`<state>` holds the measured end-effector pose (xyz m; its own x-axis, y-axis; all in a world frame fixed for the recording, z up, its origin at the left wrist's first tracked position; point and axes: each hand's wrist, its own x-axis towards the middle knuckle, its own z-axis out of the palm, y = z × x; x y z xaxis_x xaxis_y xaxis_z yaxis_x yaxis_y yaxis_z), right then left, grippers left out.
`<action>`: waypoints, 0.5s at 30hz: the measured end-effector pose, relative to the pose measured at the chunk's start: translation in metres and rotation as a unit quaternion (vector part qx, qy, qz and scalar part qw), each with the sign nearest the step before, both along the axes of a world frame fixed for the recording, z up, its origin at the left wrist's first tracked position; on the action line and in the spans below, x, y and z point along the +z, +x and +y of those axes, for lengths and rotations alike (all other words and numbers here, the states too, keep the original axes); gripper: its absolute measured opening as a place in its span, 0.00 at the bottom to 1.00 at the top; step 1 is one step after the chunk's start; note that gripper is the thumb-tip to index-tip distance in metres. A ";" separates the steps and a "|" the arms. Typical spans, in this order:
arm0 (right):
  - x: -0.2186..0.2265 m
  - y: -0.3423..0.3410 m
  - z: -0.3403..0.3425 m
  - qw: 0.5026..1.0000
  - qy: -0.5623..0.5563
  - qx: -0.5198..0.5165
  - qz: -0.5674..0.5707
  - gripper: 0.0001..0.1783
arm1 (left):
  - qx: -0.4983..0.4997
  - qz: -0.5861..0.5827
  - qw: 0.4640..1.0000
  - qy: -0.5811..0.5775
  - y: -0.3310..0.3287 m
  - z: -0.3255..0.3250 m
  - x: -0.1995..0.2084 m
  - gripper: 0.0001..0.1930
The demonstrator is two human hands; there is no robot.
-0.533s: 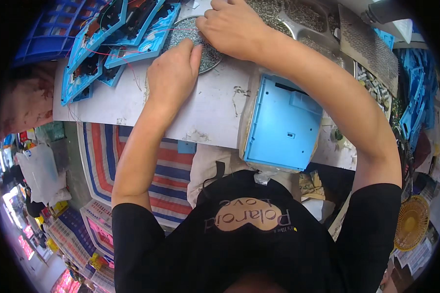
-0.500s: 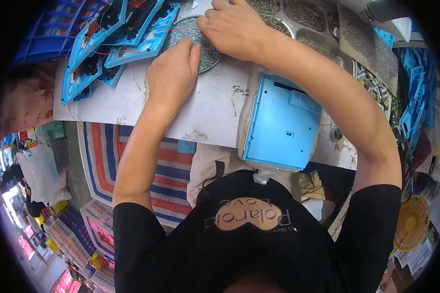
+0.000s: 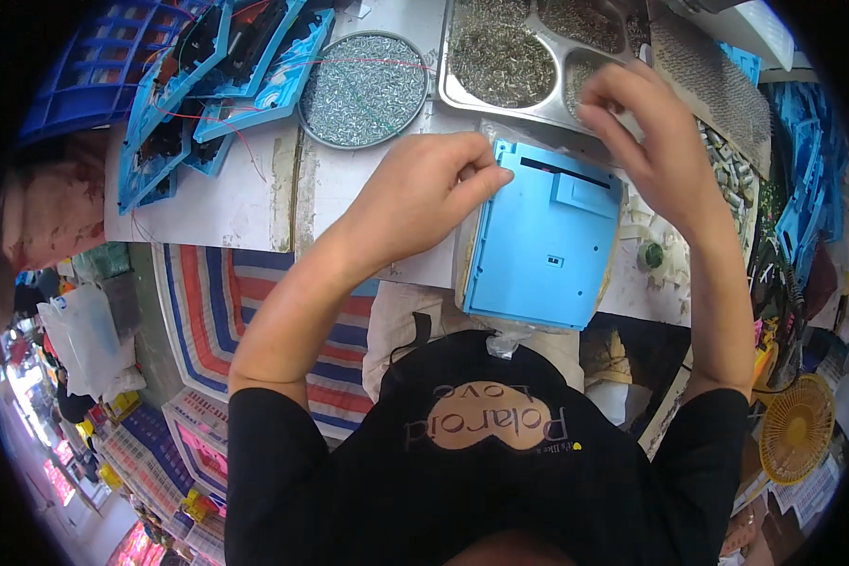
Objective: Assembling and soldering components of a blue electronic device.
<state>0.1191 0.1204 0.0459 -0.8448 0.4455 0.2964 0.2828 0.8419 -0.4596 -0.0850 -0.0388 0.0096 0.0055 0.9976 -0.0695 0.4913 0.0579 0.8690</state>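
Blue panel at the surface's near edge, one hand at its corner, the other over the tray

The blue panel [image 3: 538,245] lies flat at the near edge of the surface [image 3: 208,212], slotted end away from the person, with clear plastic showing around its border; the left hand [image 3: 453,184] is at the panel's far left corner, thumb and forefinger brought together, though I cannot tell whether they grasp anything or touch the panel; the right hand [image 3: 632,127] is raised over the near right part of a metal tray [image 3: 457,94], fingers bent toward the thumb, and whether a small piece sits between the tips I cannot tell.

The tray stands just beyond the panel, farther from the near edge, its compartments holding small metal pieces; left of it is a round dish [image 3: 354,146] filled with silvery bits; a red wire [image 3: 373,62] crosses above the dish; blue casings [image 3: 264,85] are heaped toward the surface's left edge, near a dark blue basket [image 3: 85,66]; a grey textured sheet [image 3: 722,99] lies right of the tray; more blue parts [image 3: 802,170] are piled beyond it, farther right.
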 end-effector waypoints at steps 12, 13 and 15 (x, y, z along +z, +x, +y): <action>0.009 0.065 -0.012 0.995 0.018 -0.014 -0.098 0.06 | -0.102 0.243 0.962 0.071 -0.003 0.021 0.010 0.14; 0.009 0.067 -0.012 0.995 0.023 -0.014 -0.098 0.06 | -0.100 0.228 0.967 0.058 -0.008 0.021 0.014 0.14; 0.005 0.071 -0.012 0.995 0.012 -0.023 -0.092 0.06 | -0.051 0.169 0.984 0.034 -0.016 0.018 0.018 0.13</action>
<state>0.1905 0.1083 0.0512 -0.8642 0.4806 0.1489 0.3999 0.8357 -0.3764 -0.1015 -0.0212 0.0276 0.0938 0.9954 -0.0180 0.7525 -0.0590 0.6560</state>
